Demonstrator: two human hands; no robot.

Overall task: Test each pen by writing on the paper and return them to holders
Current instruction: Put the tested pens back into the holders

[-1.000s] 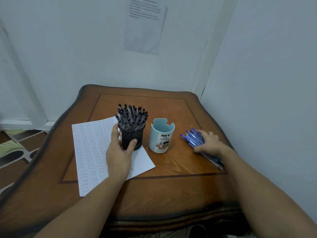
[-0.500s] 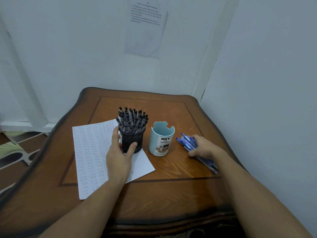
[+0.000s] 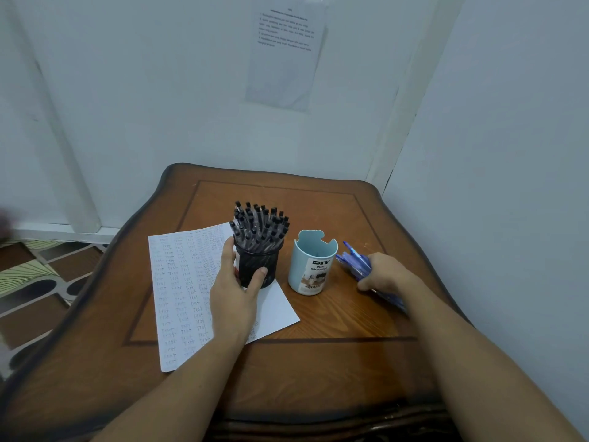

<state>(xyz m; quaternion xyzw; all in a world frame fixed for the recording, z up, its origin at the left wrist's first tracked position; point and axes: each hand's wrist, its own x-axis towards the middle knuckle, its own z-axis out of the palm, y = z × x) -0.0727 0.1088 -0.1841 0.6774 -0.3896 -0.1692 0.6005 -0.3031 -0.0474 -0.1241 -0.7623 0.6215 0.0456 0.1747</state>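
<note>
A black mesh holder [image 3: 258, 266] full of several black-capped pens [image 3: 259, 226] stands on the upper right part of a paper [image 3: 188, 291] covered in handwritten test words. My left hand [image 3: 234, 290] grips this holder from the near side, fingers on its left and thumb on its right. A light blue holder [image 3: 312, 266] stands to its right, and no pens show above its rim. Right of that, my right hand [image 3: 387, 274] closes over a bundle of blue pens [image 3: 355, 260] lying on the wooden table [image 3: 318, 371]; their tips stick out toward the blue holder.
The small table sits in a corner, with a white wall behind and another close on the right. A printed sheet [image 3: 287, 55] is stuck to the back wall. Patterned floor [image 3: 35, 282] shows past the table's left edge.
My right hand has slid the blue pens leftward toward the blue holder and curled tighter round them. My left hand stays on the black holder. The camera view has tilted up slightly.
</note>
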